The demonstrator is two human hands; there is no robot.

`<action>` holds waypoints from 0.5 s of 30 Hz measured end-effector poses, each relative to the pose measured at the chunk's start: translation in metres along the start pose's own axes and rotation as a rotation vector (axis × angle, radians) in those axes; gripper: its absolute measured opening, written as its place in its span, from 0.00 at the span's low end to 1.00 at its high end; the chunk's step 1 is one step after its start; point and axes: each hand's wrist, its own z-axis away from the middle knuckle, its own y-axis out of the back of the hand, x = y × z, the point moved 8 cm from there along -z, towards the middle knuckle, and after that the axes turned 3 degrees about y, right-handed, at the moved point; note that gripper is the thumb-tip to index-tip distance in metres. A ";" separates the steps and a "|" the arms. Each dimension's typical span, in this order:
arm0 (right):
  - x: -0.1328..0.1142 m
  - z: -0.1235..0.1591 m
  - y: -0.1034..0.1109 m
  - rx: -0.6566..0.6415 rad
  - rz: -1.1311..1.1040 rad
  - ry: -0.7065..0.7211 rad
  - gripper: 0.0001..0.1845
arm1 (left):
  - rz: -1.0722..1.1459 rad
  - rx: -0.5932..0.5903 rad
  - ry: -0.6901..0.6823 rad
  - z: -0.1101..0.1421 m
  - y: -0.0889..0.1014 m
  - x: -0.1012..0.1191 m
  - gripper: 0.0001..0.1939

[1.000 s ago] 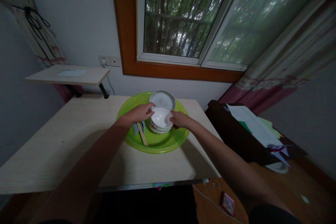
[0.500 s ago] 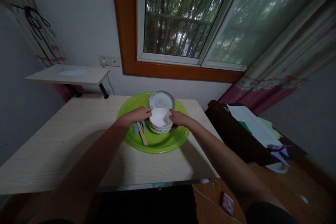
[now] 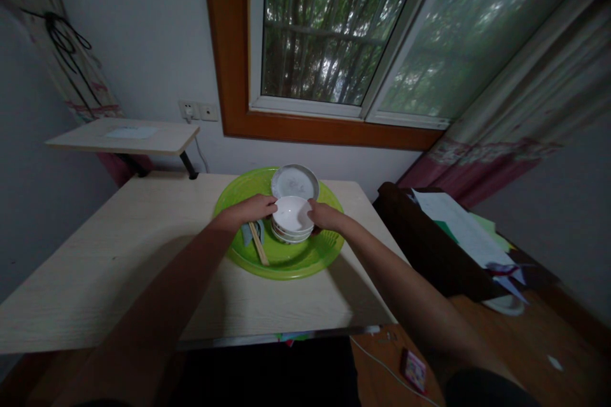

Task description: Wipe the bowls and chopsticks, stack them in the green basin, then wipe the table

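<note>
A stack of white bowls (image 3: 292, 216) stands in a round green basin (image 3: 286, 272) on the table. My left hand (image 3: 258, 206) is closed on the left rim of the stack, thumb toward the inside. On the opposite rim, my right hand (image 3: 326, 215) grips with its thumb over the edge. Which bowls the fingers hold is partly hidden. Behind the stack lies a pale plate (image 3: 294, 182), and it leans near the basin's far side. Wooden chopsticks (image 3: 258, 244) rest left of the bowls, across a grey-blue cloth (image 3: 247, 234).
The light wooden table (image 3: 143, 254) carries a raised shelf (image 3: 124, 135) at its back left. Behind it are a wall socket (image 3: 189, 109) and a window. To the right, papers (image 3: 458, 229) lie on a dark brown piece of furniture. A small pink box (image 3: 413, 370) sits on the floor.
</note>
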 end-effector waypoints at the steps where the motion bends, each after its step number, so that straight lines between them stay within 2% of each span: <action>1: 0.001 -0.001 0.000 -0.001 -0.005 -0.001 0.21 | 0.000 0.003 -0.003 0.000 0.000 0.000 0.14; 10: 0.007 -0.006 -0.003 0.003 -0.020 -0.014 0.22 | 0.075 -0.025 0.035 0.002 -0.003 -0.005 0.16; 15: 0.007 -0.006 0.000 0.004 0.016 -0.014 0.23 | 0.257 -0.045 0.123 0.007 -0.006 -0.011 0.25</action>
